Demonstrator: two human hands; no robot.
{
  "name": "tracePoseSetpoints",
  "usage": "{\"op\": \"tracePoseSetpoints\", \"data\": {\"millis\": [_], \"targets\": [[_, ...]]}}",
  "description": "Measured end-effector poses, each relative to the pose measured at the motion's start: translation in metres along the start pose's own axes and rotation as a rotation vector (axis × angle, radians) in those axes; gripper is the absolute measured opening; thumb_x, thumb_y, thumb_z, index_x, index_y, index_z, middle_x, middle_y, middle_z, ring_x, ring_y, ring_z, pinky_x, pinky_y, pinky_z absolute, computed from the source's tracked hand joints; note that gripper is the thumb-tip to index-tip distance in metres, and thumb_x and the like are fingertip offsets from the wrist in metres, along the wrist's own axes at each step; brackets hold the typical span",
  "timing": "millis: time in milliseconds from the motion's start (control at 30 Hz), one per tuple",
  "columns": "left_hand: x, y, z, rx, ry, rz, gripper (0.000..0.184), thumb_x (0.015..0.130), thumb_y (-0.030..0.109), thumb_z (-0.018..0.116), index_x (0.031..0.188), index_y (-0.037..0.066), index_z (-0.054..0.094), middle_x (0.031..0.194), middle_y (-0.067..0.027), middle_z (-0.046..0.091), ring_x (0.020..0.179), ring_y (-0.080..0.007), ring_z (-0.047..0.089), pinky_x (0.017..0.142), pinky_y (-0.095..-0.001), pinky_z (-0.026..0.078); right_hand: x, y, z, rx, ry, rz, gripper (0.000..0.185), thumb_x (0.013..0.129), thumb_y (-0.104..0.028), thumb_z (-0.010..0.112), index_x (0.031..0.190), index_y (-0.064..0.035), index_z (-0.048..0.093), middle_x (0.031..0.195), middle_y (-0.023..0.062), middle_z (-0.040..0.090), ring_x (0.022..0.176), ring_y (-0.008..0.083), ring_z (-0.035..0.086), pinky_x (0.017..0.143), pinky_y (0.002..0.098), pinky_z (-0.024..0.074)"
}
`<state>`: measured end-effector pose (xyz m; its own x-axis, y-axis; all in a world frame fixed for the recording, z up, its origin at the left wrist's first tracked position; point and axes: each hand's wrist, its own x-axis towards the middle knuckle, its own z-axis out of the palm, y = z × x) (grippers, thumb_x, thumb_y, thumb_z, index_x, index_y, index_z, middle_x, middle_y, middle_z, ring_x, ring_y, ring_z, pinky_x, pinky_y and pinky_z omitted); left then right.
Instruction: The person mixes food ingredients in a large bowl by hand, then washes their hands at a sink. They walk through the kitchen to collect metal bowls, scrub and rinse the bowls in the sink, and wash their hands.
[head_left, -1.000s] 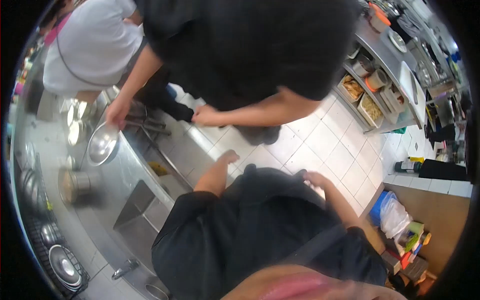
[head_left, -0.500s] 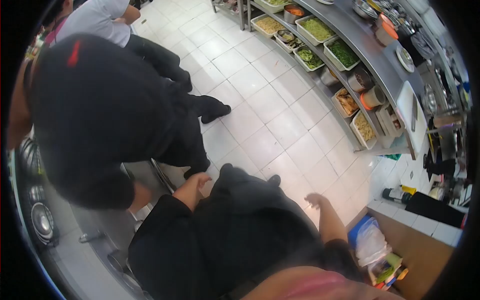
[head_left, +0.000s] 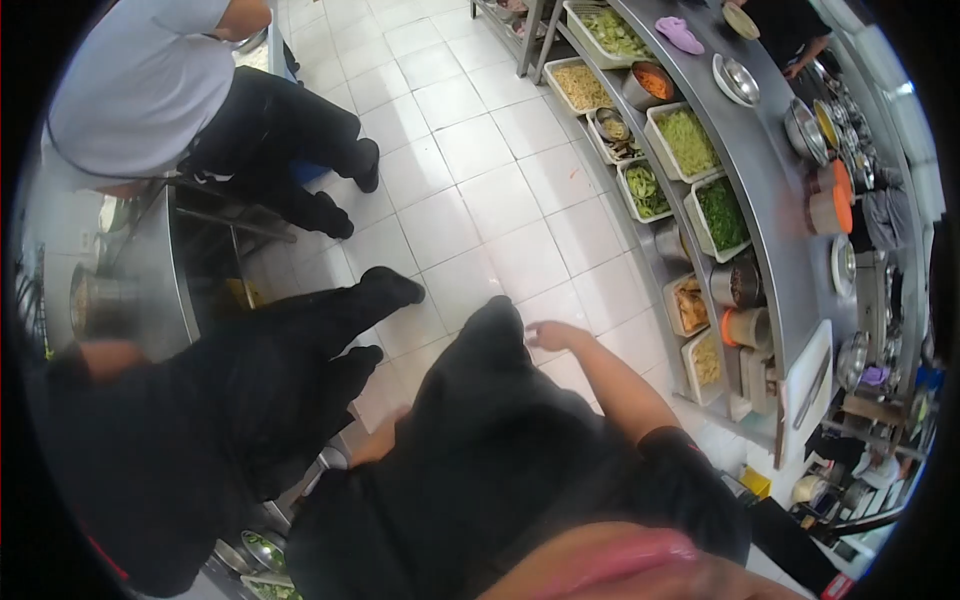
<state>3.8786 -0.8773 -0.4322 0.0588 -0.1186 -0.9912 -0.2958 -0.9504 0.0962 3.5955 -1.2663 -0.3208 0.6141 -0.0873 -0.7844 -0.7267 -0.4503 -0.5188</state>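
Near the centre of view, toward 4 o'clock: right hand [head_left: 552,338], stretched forward over the tiled floor [head_left: 500,215], fingers loosely bent and partly spread, holding nothing. At 7 o'clock: left hand [head_left: 388,430], mostly hidden against the dark clothing [head_left: 480,430] (blurred too, so I cannot tell how its fingers stand or whether they grip anything).

Nearest items to the right hand lie between 3 and 4 o'clock: a white tray [head_left: 692,372] of pale food on the lower shelf, well apart from the fingers. Chopped greens [head_left: 720,212] sit in another tray near 2 o'clock. Above the shelves runs the steel surface [head_left: 762,185]; at its end, past 3 o'clock, a white board [head_left: 800,375] carries a knife [head_left: 812,398].

Person in dark clothes [head_left: 150,460] at 8 o'clock, near the left hand; person in a white shirt [head_left: 140,90] at 10 o'clock.
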Motion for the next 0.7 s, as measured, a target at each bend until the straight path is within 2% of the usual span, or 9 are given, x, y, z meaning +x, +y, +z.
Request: {"op": "tracePoseSetpoints", "data": {"millis": [167,200,333,400,433,467,533,600,700], "targets": [[0.019,0.234,-0.189,1.158,0.015,0.469,0.043,0.086,0.033,0.052,0.111,-0.001,0.062,0.113,-0.0233,0.061,0.094,-0.0379,0.062,0.084,-0.0517,0.048,-0.075,0.059,-0.126,0.555,0.434,0.074,0.058,0.086,-0.035,0.061,0.134,-0.0054,0.047,0.121,0.0236,0.058,0.11,0.0296,0.058,0.092,0.0364,0.0452],[-0.017,0.307,-0.235,0.434,0.229,0.162,0.044,0.086,0.037,0.051,0.098,-0.002,0.066,0.102,-0.0238,0.064,0.097,-0.0378,0.062,0.088,-0.0468,0.047,-0.093,0.077,-0.148,0.487,0.523,0.066,0.058,0.086,-0.034,0.062,0.134,-0.0054,0.046,0.122,0.0227,0.058,0.111,0.0284,0.058,0.092,0.0354,0.0449],[-0.026,0.525,-0.412,0.285,0.655,0.759,0.041,0.085,0.039,0.054,0.098,0.002,0.065,0.094,-0.0201,0.067,0.091,-0.0334,0.064,0.082,-0.0445,0.049,-0.154,0.115,-0.236,0.736,0.638,0.262,0.06,0.086,-0.031,0.063,0.137,-0.005,0.043,0.127,0.022,0.054,0.117,0.0276,0.053,0.098,0.0343,0.041],[-0.031,0.629,-0.458,-0.054,0.815,0.82,0.029,0.083,0.03,0.06,0.096,0.005,0.065,0.073,-0.0151,0.066,0.066,-0.0252,0.065,0.068,-0.038,0.051,-0.153,0.137,-0.281,0.83,0.676,0.242,0.06,0.087,-0.029,0.063,0.138,-0.0057,0.042,0.13,0.0216,0.052,0.12,0.0264,0.05,0.099,0.0349,0.0397],[-0.029,0.669,-0.469,-0.163,0.833,0.858,0.028,0.084,0.029,0.058,0.096,0.005,0.065,0.074,-0.017,0.066,0.065,-0.025,0.065,0.066,-0.038,0.051,-0.153,0.146,-0.306,0.92,0.692,0.218,0.059,0.087,-0.026,0.063,0.138,-0.0064,0.041,0.133,0.0212,0.049,0.123,0.0253,0.048,0.1,0.0355,0.0384],[-0.044,0.703,-0.465,-0.318,0.759,0.858,0.019,0.088,0.017,0.056,0.1,0.004,0.062,0.078,-0.0064,0.063,0.064,-0.0137,0.059,0.054,-0.028,0.047,-0.149,0.145,-0.339,0.914,0.672,0.226,0.059,0.087,-0.026,0.063,0.138,-0.0064,0.041,0.133,0.0212,0.049,0.123,0.0253,0.048,0.1,0.0355,0.0384],[-0.019,0.745,-0.461,-0.272,0.629,0.823,0.024,0.086,0.022,0.06,0.1,0.004,0.062,0.084,-0.0086,0.065,0.07,-0.0151,0.061,0.058,-0.0305,0.048,-0.146,0.135,-0.432,1.015,0.701,-0.119,0.059,0.087,-0.021,0.062,0.139,-0.0071,0.04,0.139,0.0205,0.043,0.128,0.0242,0.043,0.102,0.0367,0.0361],[-0.01,0.772,-0.443,0.251,0.596,0.715,0.033,0.081,0.028,0.066,0.103,0.003,0.063,0.09,-0.011,0.066,0.074,-0.0171,0.062,0.063,-0.0322,0.049,-0.12,0.147,-0.529,0.817,0.939,-0.253,0.057,0.088,-0.02,0.061,0.139,-0.0064,0.04,0.141,0.0194,0.041,0.13,0.0238,0.04,0.104,0.0366,0.0339],[0.022,0.787,-0.469,0.063,0.69,0.741,0.042,0.078,0.034,0.07,0.105,0.003,0.063,0.092,-0.0128,0.066,0.079,-0.017,0.062,0.065,-0.0322,0.049,-0.11,0.12,-0.688,0.657,1.094,-0.185,0.06,0.086,-0.024,0.062,0.139,-0.0057,0.039,0.141,0.0201,0.041,0.13,0.0276,0.04,0.107,0.0383,0.0312]]}}
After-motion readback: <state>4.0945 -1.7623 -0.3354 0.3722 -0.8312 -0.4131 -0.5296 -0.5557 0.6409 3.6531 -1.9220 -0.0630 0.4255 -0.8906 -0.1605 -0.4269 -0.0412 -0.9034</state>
